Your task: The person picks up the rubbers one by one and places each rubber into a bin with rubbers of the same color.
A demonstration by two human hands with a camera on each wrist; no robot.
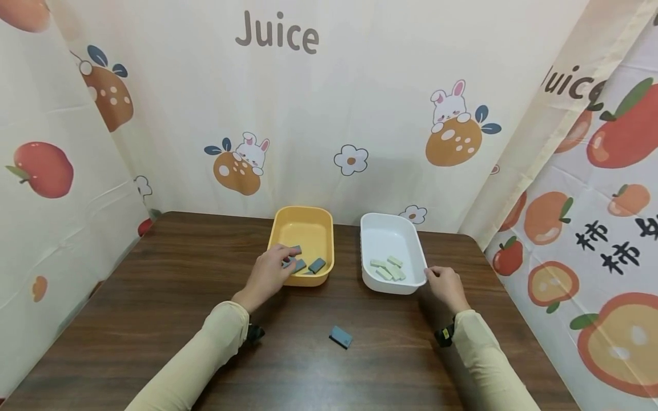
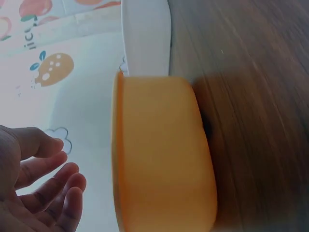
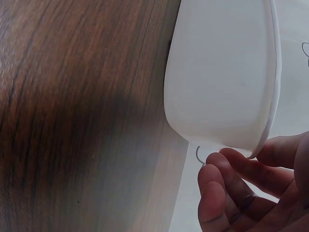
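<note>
Over the near left side of the yellow bin (image 1: 322, 279) my left hand (image 1: 269, 269) hovers with loosely bent fingers. The left wrist view shows nothing between its thumb and fingertips. Several small blue-grey rectangular blocks (image 1: 316, 265) lie in that bin, some partly hidden by the hand; one sits right by the fingertips. My right hand (image 1: 446, 285) pinches the rim of the white bin (image 1: 390, 228) at its near right corner, thumb and fingers on either side of the rim. Inside the white bin is a small heap of pale green blocks (image 1: 393, 270).
One more blue-grey block (image 1: 341, 337) with a dark edge lies on the brown wooden table (image 1: 390, 365), nearer to me than the bins. Behind the bins hangs a printed curtain (image 1: 354, 114), with more printed cloth on both sides.
</note>
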